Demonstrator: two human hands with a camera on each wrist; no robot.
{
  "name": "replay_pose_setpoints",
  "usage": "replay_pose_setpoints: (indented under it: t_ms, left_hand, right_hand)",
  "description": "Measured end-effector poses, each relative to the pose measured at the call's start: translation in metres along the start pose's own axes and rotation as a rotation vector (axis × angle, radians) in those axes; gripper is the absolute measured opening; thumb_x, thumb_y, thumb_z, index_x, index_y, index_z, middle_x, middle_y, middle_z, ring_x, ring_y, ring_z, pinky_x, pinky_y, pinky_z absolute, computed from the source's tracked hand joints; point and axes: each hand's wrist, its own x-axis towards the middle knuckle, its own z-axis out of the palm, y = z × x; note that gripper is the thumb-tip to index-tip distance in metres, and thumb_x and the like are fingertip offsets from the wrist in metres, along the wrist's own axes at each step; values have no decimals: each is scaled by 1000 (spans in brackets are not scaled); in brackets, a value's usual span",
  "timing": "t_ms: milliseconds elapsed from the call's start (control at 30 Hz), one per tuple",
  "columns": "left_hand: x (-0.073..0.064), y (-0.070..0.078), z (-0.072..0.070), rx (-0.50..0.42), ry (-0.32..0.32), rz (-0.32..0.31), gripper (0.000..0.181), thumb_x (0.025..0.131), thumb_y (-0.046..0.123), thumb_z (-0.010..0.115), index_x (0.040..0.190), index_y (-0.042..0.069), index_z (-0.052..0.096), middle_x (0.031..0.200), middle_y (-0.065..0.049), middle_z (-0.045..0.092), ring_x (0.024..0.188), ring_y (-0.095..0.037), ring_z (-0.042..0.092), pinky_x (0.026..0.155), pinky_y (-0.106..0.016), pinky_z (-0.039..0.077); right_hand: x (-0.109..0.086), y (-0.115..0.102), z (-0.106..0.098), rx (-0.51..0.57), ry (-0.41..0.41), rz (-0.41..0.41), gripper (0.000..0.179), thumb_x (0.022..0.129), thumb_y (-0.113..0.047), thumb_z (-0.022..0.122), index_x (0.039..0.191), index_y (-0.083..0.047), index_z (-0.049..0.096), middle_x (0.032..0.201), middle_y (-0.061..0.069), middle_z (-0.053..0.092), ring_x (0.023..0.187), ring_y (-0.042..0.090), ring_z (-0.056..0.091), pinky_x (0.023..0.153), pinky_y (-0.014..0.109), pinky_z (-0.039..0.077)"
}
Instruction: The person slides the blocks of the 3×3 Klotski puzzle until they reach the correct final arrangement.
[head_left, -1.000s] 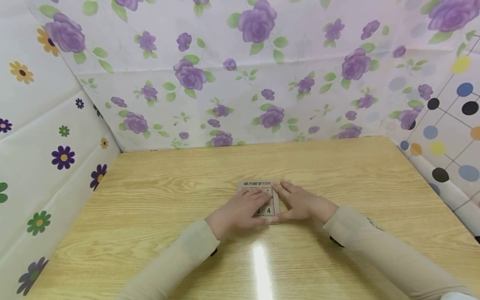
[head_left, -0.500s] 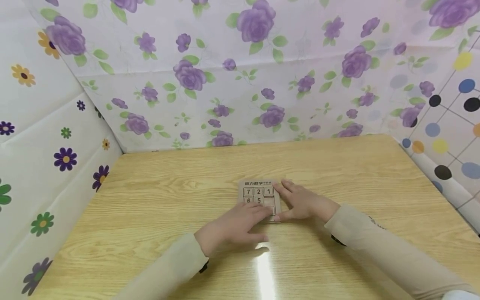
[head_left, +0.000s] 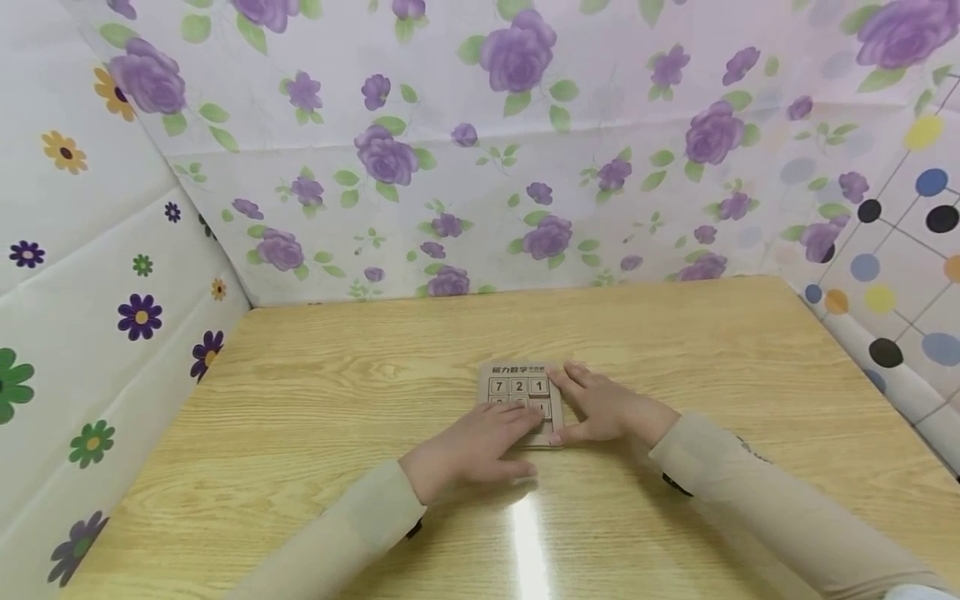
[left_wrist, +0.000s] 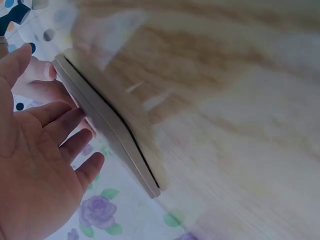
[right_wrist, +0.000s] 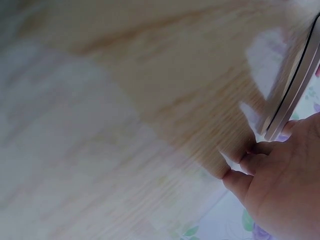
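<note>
A flat sliding number puzzle (head_left: pixel 517 369) lies on the table in the head view, with tiles 7, 2 and 1 in its top row. My left hand (head_left: pixel 480 442) reaches over its lower part with extended fingers. A fingertip touches the tile in the right column's middle row, and the hand hides much of the lower rows. My right hand (head_left: pixel 603 408) holds the puzzle's right side, index finger near the upper corner and thumb at the lower one. In the left wrist view the puzzle's edge (left_wrist: pixel 107 125) shows beside the left fingers (left_wrist: pixel 90 167).
The wood-grain table (head_left: pixel 360 358) surrounds the puzzle. A purple-flowered cloth (head_left: pixel 465 167) hangs behind it, a flowered sheet (head_left: pixel 90 333) stands at the left and a dotted sheet (head_left: pixel 900 275) at the right.
My left hand first drew back toward me, uncovering the upper tiles, then pushed a right-column tile up from the bottom row to the middle row. The right hand stayed at the puzzle's side.
</note>
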Motion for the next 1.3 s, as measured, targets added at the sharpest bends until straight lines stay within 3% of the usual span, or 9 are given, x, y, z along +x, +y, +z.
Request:
replay_pose_setpoints:
  t_ms: [167,333,633,867,1300]
  left_hand:
    - [3,-2,0,-3,-11,-33,72,93,51,50,150,13,29,154,-3,31,144,-25,26,119,-45,20]
    - [3,-4,-1,7,11,-9,70,93,51,50,149,12,32,153,-5,34,143,-25,28,118,-46,23]
    - [-18,-9,-4,14,104,35,64,92,46,55,143,10,42,145,-6,46,137,-28,37,112,-48,33]
    - [-28,-6,1,40,70,35,65,92,48,53,144,12,40,146,-3,46,135,-25,40,112,-47,33]
    - [-21,0,7,69,67,33,66,93,50,50,146,12,38,148,-3,43,137,-25,37,114,-45,31]
  right_hand:
    - [0,-1,1,-1,3,-8,104,79,-67,59,154,-12,11,157,25,7,143,45,11,114,61,18]
    - [-1,-3,-1,7,10,-12,104,80,-65,60,153,-9,12,156,26,8,142,46,12,113,62,19]
    - [-3,-2,-1,7,23,4,103,79,-64,62,153,-11,14,157,25,9,143,45,13,114,60,19]
    - [-1,-3,-1,8,17,3,103,79,-65,61,154,-11,14,157,25,9,142,46,13,114,60,18]
    - [1,-1,1,-12,29,-12,103,80,-65,61,153,-10,13,156,27,10,142,47,13,113,61,19]
